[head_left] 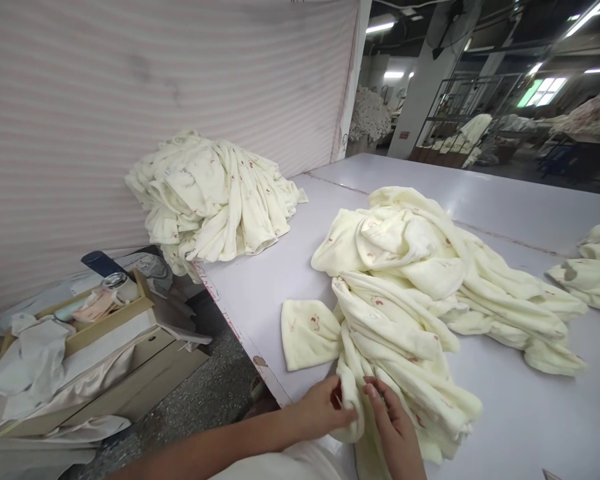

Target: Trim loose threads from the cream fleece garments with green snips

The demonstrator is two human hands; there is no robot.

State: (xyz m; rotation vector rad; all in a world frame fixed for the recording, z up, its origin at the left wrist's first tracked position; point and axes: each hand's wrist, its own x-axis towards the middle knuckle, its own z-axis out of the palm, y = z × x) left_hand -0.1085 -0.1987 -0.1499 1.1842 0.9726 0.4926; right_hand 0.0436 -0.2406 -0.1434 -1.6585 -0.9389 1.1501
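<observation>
Cream fleece garments (400, 327) with small red prints lie in a loose heap on the table before me. My left hand (325, 408) pinches a rolled edge of the nearest garment, thumb on top and fingers curled behind it. Just to its right, my right hand (391, 423) is closed, thumb against curled fingers, beside the same cloth. A speck of green shows within those fingers; what it belongs to is hidden. A flat cream fleece piece (310, 335) with a red motif lies beyond my left hand, partly under the heap's edge.
A taller pile of cream garments (220, 200) stands at the table's far left corner, against a striped curtain (130, 87). More cream cloth (595, 270) lies at the right. Left of the table, a wooden box (105, 320) holds scraps and a cup. The table (525, 420) is pale and smooth.
</observation>
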